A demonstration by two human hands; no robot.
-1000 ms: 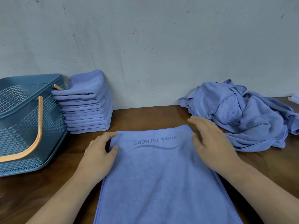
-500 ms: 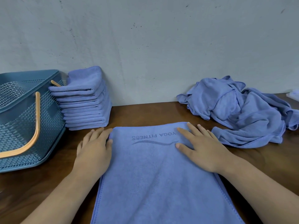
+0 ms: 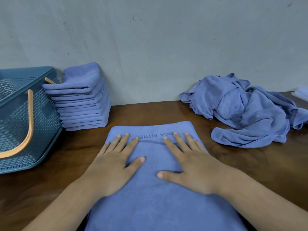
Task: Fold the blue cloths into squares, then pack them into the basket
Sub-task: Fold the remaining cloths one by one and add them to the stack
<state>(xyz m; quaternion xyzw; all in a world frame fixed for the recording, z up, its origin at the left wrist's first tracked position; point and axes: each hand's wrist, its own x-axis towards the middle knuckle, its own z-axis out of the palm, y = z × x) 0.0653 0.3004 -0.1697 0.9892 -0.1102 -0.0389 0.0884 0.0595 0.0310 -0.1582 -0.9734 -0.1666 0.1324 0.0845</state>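
Observation:
A long blue cloth (image 3: 153, 202) with printed lettering lies flat on the brown table, running from the near edge toward the wall. My left hand (image 3: 115, 162) and my right hand (image 3: 190, 165) both press flat on its far part, fingers straight and spread. A stack of folded blue cloths (image 3: 83, 104) stands against the wall at the left. Beside that stack sits the teal basket (image 3: 18, 117) with orange handles, at the far left. A heap of unfolded blue cloths (image 3: 246, 110) lies at the right.
The grey wall closes the far side of the brown table (image 3: 150, 112). A pale object (image 3: 301, 93) shows at the right edge, behind the heap. Bare wood separates the flat cloth from the heap and the basket.
Both hands moved from the cloth's side edges inward onto its top surface and now lie flat on it. The camera view has shifted slightly closer.

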